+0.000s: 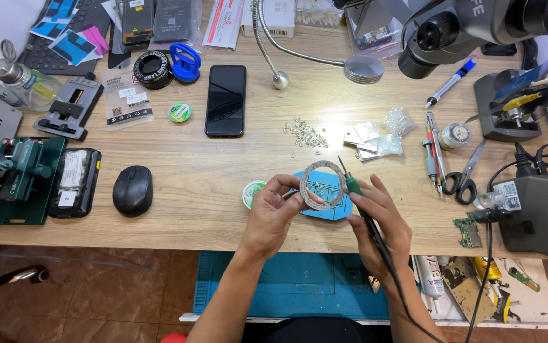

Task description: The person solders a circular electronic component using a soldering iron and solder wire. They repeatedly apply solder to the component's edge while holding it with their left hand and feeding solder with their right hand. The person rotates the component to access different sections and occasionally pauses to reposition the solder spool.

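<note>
2 hands (325,213) hold ring board (323,185).

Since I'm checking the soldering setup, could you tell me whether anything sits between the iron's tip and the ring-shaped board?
Nothing visible does: the right hand holds the soldering iron beside the ring board, which the left hand grips.

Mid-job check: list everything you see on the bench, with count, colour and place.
Ring board: one, grey-white, held above blue pad.
Soldering iron: one, green grip, tip by ring.
Blue pad: one, bench front centre.
Phone: one, black, bench centre.
Mouse: one, black, left.
Solder spools: two, green, one centre-left, one by left hand.
Scissors: one, black handles, right.
Small parts pile: silvery, centre.
Suction cup: one, blue, rear.
Left hand: holds ring board.
Right hand: holds soldering iron.
</note>
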